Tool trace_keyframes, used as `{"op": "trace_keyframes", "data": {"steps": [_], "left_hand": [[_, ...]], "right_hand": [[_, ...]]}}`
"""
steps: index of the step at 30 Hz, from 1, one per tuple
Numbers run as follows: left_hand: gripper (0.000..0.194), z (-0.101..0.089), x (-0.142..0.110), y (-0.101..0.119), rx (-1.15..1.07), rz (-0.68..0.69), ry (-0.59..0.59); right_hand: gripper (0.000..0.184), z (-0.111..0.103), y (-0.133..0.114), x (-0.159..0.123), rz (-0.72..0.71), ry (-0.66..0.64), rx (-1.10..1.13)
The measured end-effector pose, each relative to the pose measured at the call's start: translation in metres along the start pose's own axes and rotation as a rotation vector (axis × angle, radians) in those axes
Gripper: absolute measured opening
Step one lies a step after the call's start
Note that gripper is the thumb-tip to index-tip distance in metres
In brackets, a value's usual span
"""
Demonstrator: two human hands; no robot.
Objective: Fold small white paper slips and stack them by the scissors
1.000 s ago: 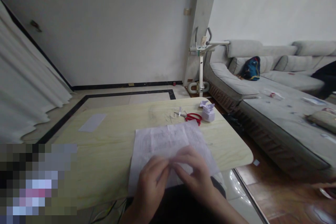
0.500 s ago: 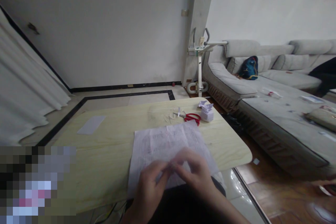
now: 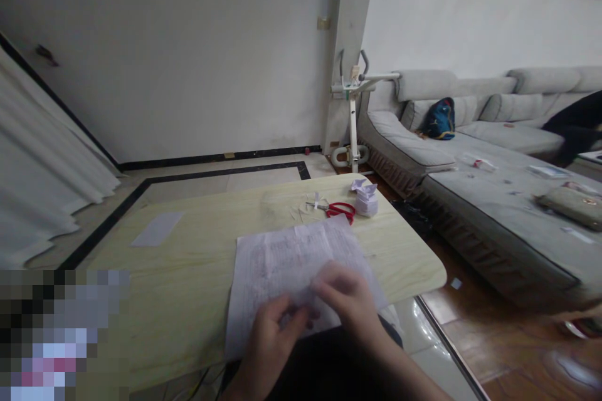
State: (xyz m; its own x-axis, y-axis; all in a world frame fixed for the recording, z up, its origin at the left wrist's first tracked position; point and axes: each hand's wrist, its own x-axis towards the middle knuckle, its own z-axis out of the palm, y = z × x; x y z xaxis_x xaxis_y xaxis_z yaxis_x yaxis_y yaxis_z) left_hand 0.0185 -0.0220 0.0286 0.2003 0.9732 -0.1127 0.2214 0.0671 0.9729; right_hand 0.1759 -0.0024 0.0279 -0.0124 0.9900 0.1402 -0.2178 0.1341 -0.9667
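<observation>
The right hand (image 3: 343,291) bends its thumb and forefinger toward each other, and blur hides whether anything is pinched between them; the left hand (image 3: 279,332) sits just beside it with its fingers curled, and its grip is equally unreadable. Under both hands lies a printed sheet of paper (image 3: 277,257), creased across its surface, covering the right-hand part of the table's near edge. Its far right corner reaches the red-handled scissors (image 3: 342,210), so close that touching or merely near is hard to say. The scissors lie toward the far right corner of the wood-grain table (image 3: 183,313), with a small white strip (image 3: 316,200) across their blades and thin pale scraps (image 3: 301,210) around the tips. Just right of the handles, nearer that corner, stands a folded paper piece (image 3: 367,202) with pointed tips (a smaller point of paper shows behind it). A plain paper rectangle (image 3: 157,230) lies flat by the far left corner, well apart from the rest. As a judgement, the paperwork looks partway along: some folding appears done, the handling at the fingertips seems unfinished, and how much remains is unclear. Rows of print cover the sheet, but no word is legible, and no brand or label can be read.
</observation>
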Motion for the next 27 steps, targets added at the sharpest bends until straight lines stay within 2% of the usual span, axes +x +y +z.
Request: {"op": "trace_keyframes", "data": {"steps": [5,8,11,14,17,22,25,27], "left_hand": [[0.030,0.000,0.000,-0.001,0.056,0.010,0.040],[0.029,-0.001,0.001,-0.002,0.079,0.017,0.062],[0.027,-0.001,0.002,-0.004,0.060,0.019,0.057],[0.028,0.000,0.003,-0.004,0.027,-0.013,-0.001],[0.029,-0.001,0.003,0.000,0.034,-0.011,-0.023],[0.030,0.000,0.002,0.003,0.037,0.013,0.003],[0.031,0.001,0.007,0.001,0.046,0.011,-0.020],[0.029,-0.007,0.010,0.000,0.081,0.023,-0.038]], "right_hand": [[0.022,0.002,0.005,0.003,0.114,0.075,0.039],[0.027,0.002,0.004,0.003,0.180,-0.023,-0.036],[0.032,0.001,0.003,0.002,0.154,-0.074,-0.156],[0.034,0.000,0.005,0.002,0.093,-0.010,-0.190],[0.037,-0.002,0.008,0.003,0.121,0.013,-0.159],[0.037,-0.001,0.011,0.004,0.175,-0.138,-0.163],[0.040,0.001,0.010,0.002,0.197,-0.137,-0.178],[0.040,0.001,0.008,0.001,0.182,-0.116,-0.188]]}}
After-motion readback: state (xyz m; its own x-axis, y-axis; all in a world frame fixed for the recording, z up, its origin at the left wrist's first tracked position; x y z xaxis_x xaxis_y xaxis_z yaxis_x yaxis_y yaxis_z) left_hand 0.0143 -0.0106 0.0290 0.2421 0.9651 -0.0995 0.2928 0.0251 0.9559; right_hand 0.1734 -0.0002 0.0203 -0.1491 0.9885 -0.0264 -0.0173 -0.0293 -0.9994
